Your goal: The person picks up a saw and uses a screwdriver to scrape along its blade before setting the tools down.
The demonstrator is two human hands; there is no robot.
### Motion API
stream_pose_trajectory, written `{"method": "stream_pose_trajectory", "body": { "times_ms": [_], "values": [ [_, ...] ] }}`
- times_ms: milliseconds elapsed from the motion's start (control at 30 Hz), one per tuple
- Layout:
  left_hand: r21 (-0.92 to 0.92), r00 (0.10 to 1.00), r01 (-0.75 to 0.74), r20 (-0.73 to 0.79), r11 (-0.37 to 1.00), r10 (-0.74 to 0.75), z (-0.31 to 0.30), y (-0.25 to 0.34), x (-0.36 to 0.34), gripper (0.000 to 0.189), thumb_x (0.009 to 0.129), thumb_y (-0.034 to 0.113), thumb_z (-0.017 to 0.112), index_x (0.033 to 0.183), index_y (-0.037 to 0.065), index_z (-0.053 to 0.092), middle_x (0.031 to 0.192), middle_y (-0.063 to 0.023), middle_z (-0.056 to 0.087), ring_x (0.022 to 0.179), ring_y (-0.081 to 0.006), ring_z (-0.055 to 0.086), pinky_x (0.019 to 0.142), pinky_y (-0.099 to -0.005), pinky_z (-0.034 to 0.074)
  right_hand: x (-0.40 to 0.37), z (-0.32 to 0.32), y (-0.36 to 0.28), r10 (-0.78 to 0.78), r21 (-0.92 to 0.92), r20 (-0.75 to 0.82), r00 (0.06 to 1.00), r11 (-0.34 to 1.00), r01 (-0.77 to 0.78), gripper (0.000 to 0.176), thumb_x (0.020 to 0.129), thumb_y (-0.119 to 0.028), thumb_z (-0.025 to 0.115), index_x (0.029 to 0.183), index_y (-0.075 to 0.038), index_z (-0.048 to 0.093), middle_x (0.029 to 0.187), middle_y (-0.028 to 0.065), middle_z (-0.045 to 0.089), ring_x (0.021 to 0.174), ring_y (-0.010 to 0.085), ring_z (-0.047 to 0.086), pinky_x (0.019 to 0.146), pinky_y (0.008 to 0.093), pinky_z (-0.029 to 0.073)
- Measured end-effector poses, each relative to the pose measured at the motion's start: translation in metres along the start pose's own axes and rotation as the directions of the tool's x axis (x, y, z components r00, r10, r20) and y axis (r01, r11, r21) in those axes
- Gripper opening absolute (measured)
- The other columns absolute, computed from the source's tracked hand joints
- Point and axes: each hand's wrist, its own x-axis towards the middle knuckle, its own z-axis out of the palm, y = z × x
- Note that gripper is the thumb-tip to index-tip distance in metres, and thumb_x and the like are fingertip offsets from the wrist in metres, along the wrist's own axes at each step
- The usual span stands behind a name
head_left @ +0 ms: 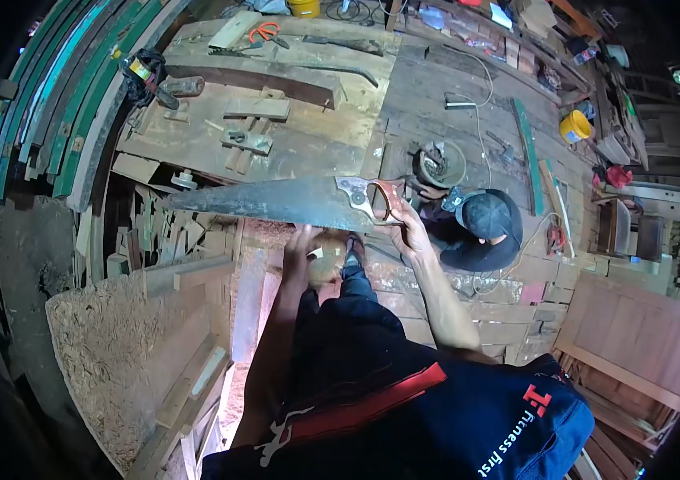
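A hand saw (276,201) is held up across the middle of the view, its long worn blade pointing left. My right hand (410,233) is wrapped round its wooden handle (392,198). Just below the blade's lower edge is my left hand (298,246), fingers stretched upward and fingertips right at that edge. Part of the wooden bench and floor is hidden behind the saw.
A person in a dark cap (488,214) crouches beyond my right hand, near a bucket (442,164). On the plywood top (340,136) lie wooden planes (246,142), a thick beam (252,82) and orange-handled scissors (263,31). Green boards (104,84) are stacked at left; an OSB panel (108,360) leans below.
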Motion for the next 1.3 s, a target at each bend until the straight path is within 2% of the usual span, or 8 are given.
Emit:
{"method": "stream_pose_trajectory", "body": {
  "times_ms": [133,167,400,433,533,867,1133,1300],
  "values": [
    [-0.276,0.995,-0.102,-0.049,0.956,0.092,-0.01,-0.03,0.017,0.026,0.094,0.035,0.056,0.094,0.009,0.058,0.086,-0.0011,0.057,0.078,-0.0116,0.055,0.063,-0.0247,0.039,-0.006,0.001,0.011,0.069,-0.03,-0.02,0.997,0.997,-0.069,0.034,0.091,-0.006,0.056,0.123,-0.001,0.046,0.121,0.0164,0.057,0.111,0.0324,0.061,0.086,0.0532,0.055],
    [-0.169,0.983,-0.155,-0.12,0.973,0.136,-0.01,-0.033,0.016,0.023,0.094,0.031,0.057,0.086,0.01,0.055,0.079,-0.0003,0.054,0.072,-0.0107,0.052,0.06,-0.0249,0.039,-0.005,-0.002,0.014,0.075,-0.038,-0.004,0.997,0.996,-0.075,0.035,0.091,-0.005,0.056,0.124,-0.001,0.046,0.121,0.0161,0.057,0.111,0.0321,0.061,0.086,0.053,0.055],
    [-0.215,0.917,-0.271,-0.352,0.938,0.185,-0.01,-0.012,0.004,0.023,0.091,0.023,0.064,0.076,0.011,0.052,0.065,0.0028,0.045,0.06,-0.0073,0.044,0.053,-0.0236,0.034,-0.006,0.015,0.012,0.141,-0.12,0.047,0.989,0.984,-0.134,0.038,0.091,-0.006,0.058,0.125,0.003,0.041,0.119,0.018,0.057,0.11,0.0328,0.061,0.084,0.0523,0.056],
    [-0.089,0.915,-0.299,-0.31,0.95,0.259,-0.026,-0.02,0.015,0.026,0.091,0.022,0.065,0.073,0.011,0.05,0.064,0.0039,0.045,0.059,-0.0063,0.044,0.053,-0.0233,0.035,-0.008,0.014,0.012,0.153,-0.121,0.067,0.986,0.982,-0.145,0.039,0.091,-0.005,0.058,0.125,0.003,0.041,0.119,0.0184,0.057,0.11,0.0334,0.061,0.085,0.0524,0.056],
    [-0.149,0.919,-0.302,-0.307,0.942,0.246,-0.028,-0.019,0.012,0.027,0.091,0.021,0.066,0.072,0.012,0.049,0.063,0.0046,0.043,0.058,-0.0064,0.042,0.054,-0.0234,0.035,-0.009,0.014,0.015,0.146,-0.113,0.039,0.989,0.984,-0.141,0.039,0.091,-0.006,0.057,0.126,0.003,0.04,0.118,0.0199,0.058,0.11,0.0352,0.061,0.084,0.0531,0.056],
    [-0.258,0.92,-0.323,-0.312,0.911,0.238,-0.017,-0.02,-0.002,0.012,0.094,0.019,0.064,0.098,0.008,0.063,0.071,0.0062,0.048,0.063,-0.0037,0.04,0.057,-0.0199,0.033,-0.004,0.021,0.019,0.134,-0.06,0.076,0.988,0.99,-0.129,0.037,0.091,-0.007,0.057,0.126,-0.002,0.047,0.12,0.0152,0.059,0.111,0.0312,0.062,0.085,0.0497,0.056],
    [-0.251,0.866,-0.462,-0.336,0.851,0.371,-0.001,0.021,-0.034,0.008,0.092,0.014,0.066,0.099,0.009,0.064,0.075,0.007,0.054,0.056,-0.0014,0.041,0.048,-0.0188,0.033,-0.012,0.042,-0.003,0.144,-0.122,0.085,0.986,0.984,-0.133,0.037,0.091,-0.007,0.057,0.125,0.0,0.044,0.112,0.0249,0.062,0.103,0.033,0.064,0.085,0.0499,0.055],
    [-0.226,0.853,-0.47,-0.366,0.853,0.373,-0.003,0.019,-0.035,0.008,0.092,0.014,0.065,0.099,0.008,0.063,0.075,0.0066,0.055,0.057,-0.0019,0.043,0.05,-0.0189,0.036,-0.009,0.04,-0.008,0.168,-0.172,0.121,0.978,0.974,-0.146,0.046,0.091,-0.014,0.06,0.131,-0.001,0.043,0.112,0.0208,0.063,0.104,0.0294,0.064,0.083,0.0457,0.056]
  ]
}}
